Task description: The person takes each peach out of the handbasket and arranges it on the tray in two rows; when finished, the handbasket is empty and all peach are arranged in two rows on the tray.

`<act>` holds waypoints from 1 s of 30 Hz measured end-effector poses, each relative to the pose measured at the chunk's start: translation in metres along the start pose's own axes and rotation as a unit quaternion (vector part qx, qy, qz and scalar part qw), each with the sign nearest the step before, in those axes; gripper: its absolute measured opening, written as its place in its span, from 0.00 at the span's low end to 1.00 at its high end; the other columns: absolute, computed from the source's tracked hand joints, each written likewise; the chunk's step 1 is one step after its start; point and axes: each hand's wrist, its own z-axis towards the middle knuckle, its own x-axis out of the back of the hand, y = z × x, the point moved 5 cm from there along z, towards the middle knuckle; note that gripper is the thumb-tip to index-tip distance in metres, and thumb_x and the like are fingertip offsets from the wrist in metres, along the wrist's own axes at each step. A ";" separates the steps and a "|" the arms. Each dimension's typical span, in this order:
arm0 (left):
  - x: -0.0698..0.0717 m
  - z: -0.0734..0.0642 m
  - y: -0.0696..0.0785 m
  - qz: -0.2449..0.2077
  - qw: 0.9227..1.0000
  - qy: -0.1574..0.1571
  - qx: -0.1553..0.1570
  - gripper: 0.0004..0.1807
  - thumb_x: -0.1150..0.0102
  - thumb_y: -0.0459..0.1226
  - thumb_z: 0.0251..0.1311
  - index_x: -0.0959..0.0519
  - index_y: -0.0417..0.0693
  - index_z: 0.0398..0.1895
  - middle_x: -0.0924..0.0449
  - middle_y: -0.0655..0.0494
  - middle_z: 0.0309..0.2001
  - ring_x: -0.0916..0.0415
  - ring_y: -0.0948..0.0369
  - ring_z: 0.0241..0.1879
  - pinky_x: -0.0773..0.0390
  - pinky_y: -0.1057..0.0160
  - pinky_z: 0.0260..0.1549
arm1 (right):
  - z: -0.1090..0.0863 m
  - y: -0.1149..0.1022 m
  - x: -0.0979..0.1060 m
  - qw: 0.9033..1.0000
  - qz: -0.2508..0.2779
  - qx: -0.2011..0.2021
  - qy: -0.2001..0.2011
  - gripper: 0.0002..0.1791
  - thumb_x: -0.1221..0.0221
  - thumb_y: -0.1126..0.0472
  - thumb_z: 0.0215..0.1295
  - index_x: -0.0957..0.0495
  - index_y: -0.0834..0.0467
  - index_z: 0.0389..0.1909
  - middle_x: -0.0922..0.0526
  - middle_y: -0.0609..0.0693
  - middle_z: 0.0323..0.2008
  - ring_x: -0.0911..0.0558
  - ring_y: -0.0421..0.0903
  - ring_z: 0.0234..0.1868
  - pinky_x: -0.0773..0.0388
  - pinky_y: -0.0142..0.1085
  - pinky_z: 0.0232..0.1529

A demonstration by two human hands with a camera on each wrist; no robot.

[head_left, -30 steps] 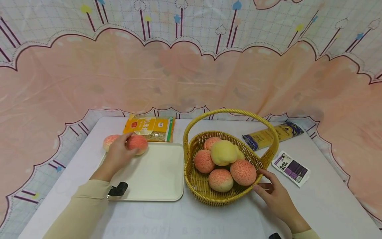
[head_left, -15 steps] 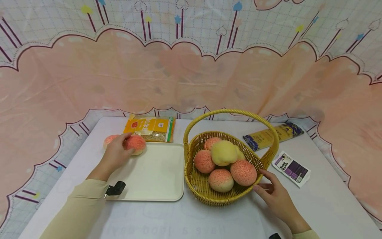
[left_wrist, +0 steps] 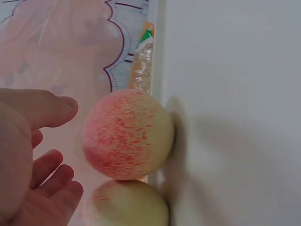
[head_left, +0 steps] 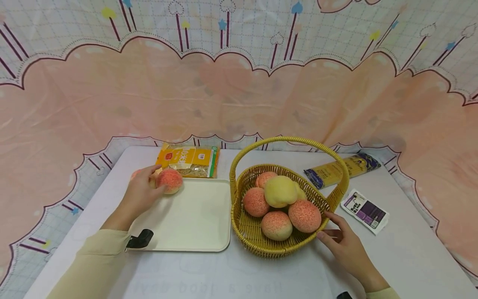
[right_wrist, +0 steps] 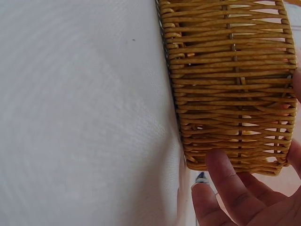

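My left hand [head_left: 140,193] is just left of a pink-and-cream peach [head_left: 170,181] at the back left corner of the white tray [head_left: 198,224]. In the left wrist view its thumb and fingers are spread, with a gap to the peach [left_wrist: 129,136]. A second peach [left_wrist: 129,205] touches the first one; in the head view my hand mostly covers it. My right hand [head_left: 347,249] holds the right side of a yellow wicker basket [head_left: 246,232], thumb and forefinger at the rim. Other fingers touch its woven wall [right_wrist: 235,94]. Several peaches [head_left: 276,225] and yellow fruit [head_left: 279,191] lie inside.
An orange packet of grain [head_left: 190,160] lies behind the tray. At the back right is a yellow-and-blue packet [head_left: 341,170]. A small white-and-purple pouch [head_left: 365,211] lies right of the basket. The basket's tall handle [head_left: 287,140] arches above it.
My left hand has drawn back slightly to the left and let go of the front peach, which stays on the tray corner. The right hand and the basket have not moved.
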 end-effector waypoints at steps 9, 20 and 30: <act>0.007 -0.018 0.020 -0.005 0.999 0.016 -0.035 0.36 0.34 0.33 0.61 0.36 0.32 0.70 0.36 0.29 0.66 0.34 0.32 0.59 0.30 0.34 0.56 | 0.000 0.000 0.001 1.000 0.001 0.002 -0.001 0.33 0.38 0.60 0.70 0.39 0.62 0.71 0.35 0.71 0.67 0.17 0.60 0.49 0.20 0.33 0.38; -0.002 -0.043 0.059 -0.034 0.989 0.024 -0.139 0.35 0.29 0.30 0.56 0.32 0.34 0.67 0.32 0.35 0.65 0.33 0.38 0.62 0.29 0.37 0.57 | 0.001 0.002 0.000 1.000 0.004 0.001 -0.003 0.33 0.38 0.60 0.70 0.40 0.62 0.71 0.35 0.70 0.68 0.17 0.60 0.49 0.20 0.33 0.38; -0.019 -0.058 0.091 -0.075 0.971 0.034 -0.226 0.33 0.26 0.28 0.51 0.27 0.34 0.62 0.24 0.40 0.59 0.27 0.44 0.58 0.25 0.42 0.55 | 0.001 0.002 0.000 1.000 0.004 -0.002 -0.006 0.34 0.38 0.59 0.70 0.40 0.62 0.72 0.36 0.71 0.68 0.17 0.60 0.50 0.20 0.33 0.38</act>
